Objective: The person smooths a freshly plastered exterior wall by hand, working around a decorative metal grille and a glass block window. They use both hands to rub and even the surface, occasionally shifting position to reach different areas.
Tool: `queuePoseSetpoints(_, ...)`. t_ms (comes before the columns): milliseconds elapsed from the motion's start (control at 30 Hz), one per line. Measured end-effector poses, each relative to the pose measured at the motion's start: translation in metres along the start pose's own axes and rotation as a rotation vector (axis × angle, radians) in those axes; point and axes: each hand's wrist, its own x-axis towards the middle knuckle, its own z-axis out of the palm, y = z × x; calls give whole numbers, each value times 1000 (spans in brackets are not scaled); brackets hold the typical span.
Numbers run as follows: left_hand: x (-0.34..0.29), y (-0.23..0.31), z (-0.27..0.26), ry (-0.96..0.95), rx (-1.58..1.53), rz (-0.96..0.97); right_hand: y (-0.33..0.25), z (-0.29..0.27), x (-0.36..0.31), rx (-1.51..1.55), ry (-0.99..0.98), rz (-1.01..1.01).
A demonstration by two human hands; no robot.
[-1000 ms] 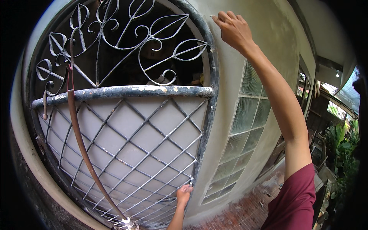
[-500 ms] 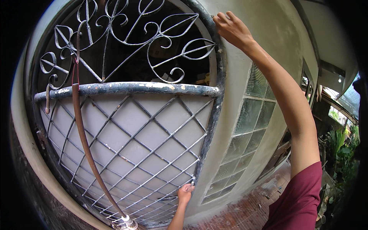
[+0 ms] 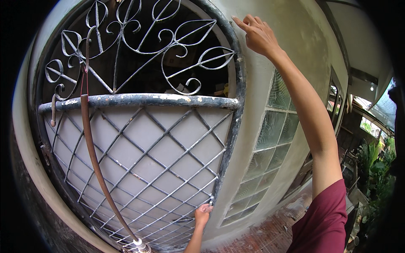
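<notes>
left hand (image 3: 203,214): fingers pinched narrow at the right edge of the lattice; whether anything is held cannot be told. right hand (image 3: 260,37): above and right of that grip, index finger extended, others bent; contents cannot be told. arched metal grille (image 3: 241,80): just left of the right hand; frame contains leaf scrollwork (image 3: 173,43) above, diagonal lattice (image 3: 168,132) below. glass-block panel (image 3: 270,126): beneath the right hand. brown tube (image 3: 91,154): left of the left hand. change: right index finger, curled half a second ago, now outstretched.
</notes>
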Motion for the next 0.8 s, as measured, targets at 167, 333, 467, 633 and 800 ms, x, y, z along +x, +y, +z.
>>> queuePoseSetpoints(167, 1, -4, -2, -9, -21, -14, -6, 10, -4, -21, -71, 15)
queuePoseSetpoints(333, 5, -8, -3, -16, -11, -32, -7, 8, -2, -206, -43, -69)
queuePoseSetpoints(467, 2, -4, -3, -13, -2, -8, -8, 9, -1, -275, -12, -129)
queuePoseSetpoints(633, -5, 6, -1, -8, 13, -14, -7, 10, -5, -333, -34, -149)
queuePoseSetpoints(800, -6, 8, 0, -3, 21, -11, -6, 9, -14, -259, -54, -161)
